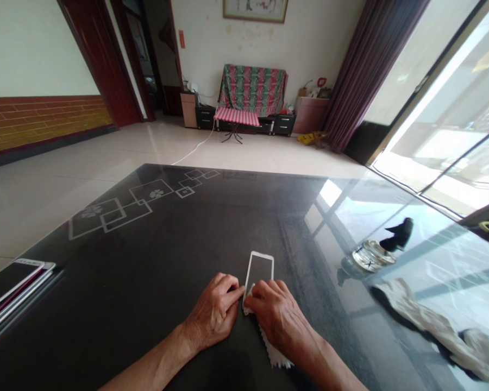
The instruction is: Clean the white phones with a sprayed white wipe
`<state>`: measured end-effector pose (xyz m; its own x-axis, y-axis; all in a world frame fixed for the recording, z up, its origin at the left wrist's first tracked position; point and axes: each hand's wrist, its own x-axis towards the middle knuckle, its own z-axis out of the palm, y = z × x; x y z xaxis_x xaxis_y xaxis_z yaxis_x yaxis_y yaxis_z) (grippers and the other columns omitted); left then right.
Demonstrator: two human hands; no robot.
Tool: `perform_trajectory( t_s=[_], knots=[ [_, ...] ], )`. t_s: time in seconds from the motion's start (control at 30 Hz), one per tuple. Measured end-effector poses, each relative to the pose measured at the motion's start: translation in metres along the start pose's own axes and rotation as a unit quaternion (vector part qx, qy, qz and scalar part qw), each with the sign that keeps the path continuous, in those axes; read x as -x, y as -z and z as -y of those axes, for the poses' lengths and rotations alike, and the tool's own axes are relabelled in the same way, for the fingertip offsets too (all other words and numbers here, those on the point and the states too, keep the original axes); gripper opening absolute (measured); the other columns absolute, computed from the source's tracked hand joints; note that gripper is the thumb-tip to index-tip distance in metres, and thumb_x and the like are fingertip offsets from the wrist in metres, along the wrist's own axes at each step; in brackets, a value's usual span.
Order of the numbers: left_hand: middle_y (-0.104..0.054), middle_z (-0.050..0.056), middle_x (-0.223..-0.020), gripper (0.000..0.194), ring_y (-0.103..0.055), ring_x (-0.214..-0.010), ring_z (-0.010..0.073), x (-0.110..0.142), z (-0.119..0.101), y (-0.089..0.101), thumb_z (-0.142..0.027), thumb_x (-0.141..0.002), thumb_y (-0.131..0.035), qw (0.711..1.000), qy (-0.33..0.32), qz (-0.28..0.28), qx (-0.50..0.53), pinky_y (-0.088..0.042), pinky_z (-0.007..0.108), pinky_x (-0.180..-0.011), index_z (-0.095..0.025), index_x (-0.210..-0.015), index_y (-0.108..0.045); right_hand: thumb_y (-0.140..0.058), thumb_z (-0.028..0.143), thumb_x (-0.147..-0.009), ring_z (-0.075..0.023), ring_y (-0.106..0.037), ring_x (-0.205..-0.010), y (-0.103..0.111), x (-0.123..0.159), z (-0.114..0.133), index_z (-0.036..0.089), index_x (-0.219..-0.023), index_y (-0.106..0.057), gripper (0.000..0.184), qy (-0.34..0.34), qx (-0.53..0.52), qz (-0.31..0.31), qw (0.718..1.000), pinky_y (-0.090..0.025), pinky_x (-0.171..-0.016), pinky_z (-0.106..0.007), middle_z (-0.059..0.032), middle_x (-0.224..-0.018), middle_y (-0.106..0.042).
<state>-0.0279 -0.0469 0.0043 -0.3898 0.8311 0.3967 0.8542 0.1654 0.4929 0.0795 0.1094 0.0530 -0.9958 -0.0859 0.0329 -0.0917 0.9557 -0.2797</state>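
Right hand [277, 310]: grip pinches the white cloth [277, 355] on the lower part of the white-framed phone [262, 267]. Left hand [215, 309]: fingers curled, a fingertip at the phone's left edge; whether this grip pinches cannot be determined. The phone lies flat on the dark worktop [146, 244], between stacked devices [14, 288], left, and a clear bottle [375, 256], right.

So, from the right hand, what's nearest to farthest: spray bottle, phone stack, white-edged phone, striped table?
1. White-edged phone: partly under the right hand.
2. Spray bottle: to its right.
3. Phone stack: far left.
4. Striped table: far ahead.
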Motion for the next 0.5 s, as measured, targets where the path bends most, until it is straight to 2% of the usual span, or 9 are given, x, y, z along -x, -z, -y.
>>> perform_trajectory(
  t_s=[0.2, 0.5],
  knots=[
    [-0.056, 0.007, -0.090, 0.031, -0.051, -0.087, 0.0206, -0.001, -0.001, 0.001, -0.006, -0.085, -0.043, 1.000, -0.004, -0.004, 0.002, -0.049, 0.035, -0.078, -0.019, -0.101, -0.066, -0.044, 0.016, -0.095, -0.0156, -0.046, -0.082, 0.003, -0.004, -0.013, 0.024, -0.094, -0.064, 0.022, -0.021, 0.006, -0.032, 0.999, -0.032, -0.077, -0.030, -0.0021, -0.090, -0.054],
    [-0.056, 0.007, -0.092, 0.025, -0.051, -0.089, 0.0211, -0.001, -0.006, 0.003, -0.009, -0.083, -0.050, 1.000, 0.007, 0.002, -0.007, -0.049, 0.036, -0.079, -0.018, -0.101, -0.064, -0.042, 0.017, -0.096, -0.0162, -0.047, -0.083, 0.000, 0.012, -0.021, 0.027, -0.097, -0.064, 0.024, -0.036, -0.027, -0.049, 0.998, -0.034, -0.078, -0.030, -0.0024, -0.093, -0.055]
  ],
)
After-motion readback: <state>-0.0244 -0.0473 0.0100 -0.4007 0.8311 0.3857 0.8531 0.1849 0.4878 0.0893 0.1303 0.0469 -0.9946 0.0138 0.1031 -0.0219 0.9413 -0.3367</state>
